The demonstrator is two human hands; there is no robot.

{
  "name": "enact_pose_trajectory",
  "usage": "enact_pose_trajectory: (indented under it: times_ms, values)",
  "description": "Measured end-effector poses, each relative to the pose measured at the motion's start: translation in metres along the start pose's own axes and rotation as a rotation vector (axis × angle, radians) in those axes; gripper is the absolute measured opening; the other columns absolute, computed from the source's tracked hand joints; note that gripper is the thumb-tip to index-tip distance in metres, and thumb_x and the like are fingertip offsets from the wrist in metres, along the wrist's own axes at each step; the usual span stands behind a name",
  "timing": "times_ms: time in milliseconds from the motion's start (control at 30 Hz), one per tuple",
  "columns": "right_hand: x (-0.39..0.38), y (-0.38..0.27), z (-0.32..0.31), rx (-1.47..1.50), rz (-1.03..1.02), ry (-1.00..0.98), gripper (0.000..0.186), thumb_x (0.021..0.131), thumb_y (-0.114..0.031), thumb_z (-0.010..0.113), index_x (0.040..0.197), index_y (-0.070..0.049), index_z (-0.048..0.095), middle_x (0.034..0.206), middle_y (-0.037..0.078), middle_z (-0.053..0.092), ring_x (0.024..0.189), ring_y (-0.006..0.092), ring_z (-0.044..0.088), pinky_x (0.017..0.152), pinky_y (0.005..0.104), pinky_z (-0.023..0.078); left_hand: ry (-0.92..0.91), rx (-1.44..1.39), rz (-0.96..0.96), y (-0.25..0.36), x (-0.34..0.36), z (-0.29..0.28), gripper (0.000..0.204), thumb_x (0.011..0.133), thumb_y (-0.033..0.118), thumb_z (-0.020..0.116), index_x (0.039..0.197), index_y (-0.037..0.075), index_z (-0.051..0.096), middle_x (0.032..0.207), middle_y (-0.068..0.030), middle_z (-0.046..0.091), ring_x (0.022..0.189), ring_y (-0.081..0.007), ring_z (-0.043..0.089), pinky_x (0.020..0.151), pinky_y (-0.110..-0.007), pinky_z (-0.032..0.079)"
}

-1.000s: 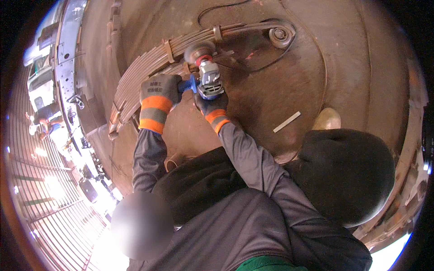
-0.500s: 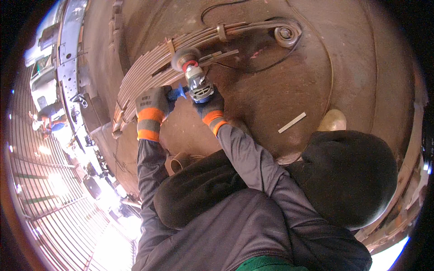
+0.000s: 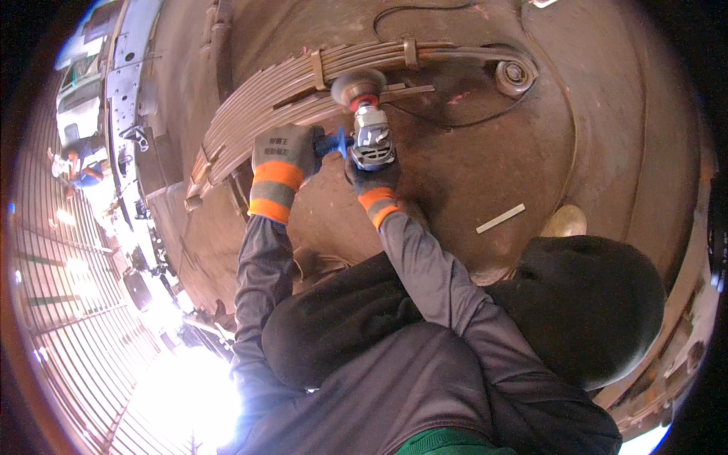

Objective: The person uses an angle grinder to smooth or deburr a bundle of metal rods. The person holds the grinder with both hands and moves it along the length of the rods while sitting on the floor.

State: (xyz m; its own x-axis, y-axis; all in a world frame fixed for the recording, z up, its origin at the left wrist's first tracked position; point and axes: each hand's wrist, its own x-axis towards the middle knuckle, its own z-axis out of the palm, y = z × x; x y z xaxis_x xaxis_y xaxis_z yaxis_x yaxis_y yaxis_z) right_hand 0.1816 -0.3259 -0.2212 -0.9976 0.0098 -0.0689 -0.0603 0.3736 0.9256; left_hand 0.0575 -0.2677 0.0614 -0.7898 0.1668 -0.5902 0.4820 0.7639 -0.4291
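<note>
My left hand, in a grey and orange work glove, grips the blue side handle of an angle grinder. My right hand, gloved too, is wrapped round the grinder's body. Its brush head, blurred as if spinning, is at the lower edge of a rusty curved leaf spring, between two clamps. The spring has a rolled eye at its right end.
On the brown floor lie a black cord and a pale flat strip. My dark-clad knees are below. At far left stand a metal rail, a person and barred flooring.
The grinder went left along the spring half a second ago and is now back toward the right, with both hands still on it. The whole view has shifted somewhat.
</note>
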Motion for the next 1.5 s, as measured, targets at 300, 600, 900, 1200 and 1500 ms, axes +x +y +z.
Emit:
enact_pose_trajectory:
  times_ms: [300, 600, 900, 1200, 1500]
  values:
    - [-0.019, 0.020, -0.004, 0.740, -0.019, -0.007, 0.041, 0.103, -0.036, 0.040, 0.132, -0.013, 0.060, 0.134, 0.011, 0.062, 0.124, 0.0305, 0.056, 0.111, 0.0488, 0.041, -0.002, -0.039, -0.028, -0.011, -0.020, 0.034, 0.020, 0.088, 0.035, 0.064, 0.098, 0.023, 0.076, 0.094, -0.0105, 0.075, 0.088, -0.0347, 0.072, 0.075, -0.049, 0.056]
    - [-0.006, 0.125, 0.037, 2.296, -0.030, -0.470, 0.046, 0.096, -0.040, 0.050, 0.130, -0.010, 0.060, 0.130, 0.013, 0.064, 0.117, 0.0313, 0.061, 0.105, 0.0459, 0.045, -0.011, -0.012, -0.001, -0.003, -0.021, 0.027, 0.020, 0.089, 0.041, 0.064, 0.096, 0.024, 0.073, 0.092, -0.0107, 0.074, 0.086, -0.0361, 0.071, 0.070, -0.051, 0.055]
    - [-0.008, 0.107, 0.008, 2.281, -0.129, -0.353, 0.043, 0.101, -0.035, 0.043, 0.132, -0.010, 0.059, 0.136, 0.011, 0.061, 0.125, 0.0287, 0.056, 0.110, 0.0440, 0.042, -0.059, -0.016, -0.108, -0.011, -0.043, 0.020, 0.021, 0.089, 0.035, 0.064, 0.102, 0.024, 0.076, 0.095, -0.0112, 0.075, 0.089, -0.0343, 0.072, 0.074, -0.049, 0.057]
    - [-0.044, 0.092, 0.006, 2.585, -0.004, -0.544, 0.045, 0.100, -0.039, 0.049, 0.133, -0.010, 0.058, 0.139, 0.013, 0.059, 0.125, 0.0330, 0.055, 0.109, 0.0453, 0.043, -0.142, -0.007, -0.050, -0.001, -0.037, 0.045, 0.018, 0.086, 0.028, 0.065, 0.099, 0.024, 0.076, 0.098, -0.0094, 0.075, 0.092, -0.0345, 0.072, 0.077, -0.048, 0.057]
    - [-0.012, 0.100, 0.009, 2.325, 0.118, -0.270, 0.047, 0.089, -0.049, 0.056, 0.118, -0.015, 0.068, 0.118, 0.009, 0.071, 0.107, 0.0296, 0.067, 0.096, 0.0440, 0.051, -0.081, -0.011, -0.120, -0.012, -0.036, 0.035, 0.027, 0.092, 0.045, 0.061, 0.102, 0.024, 0.076, 0.099, -0.0115, 0.075, 0.090, -0.0362, 0.072, 0.076, -0.051, 0.056]
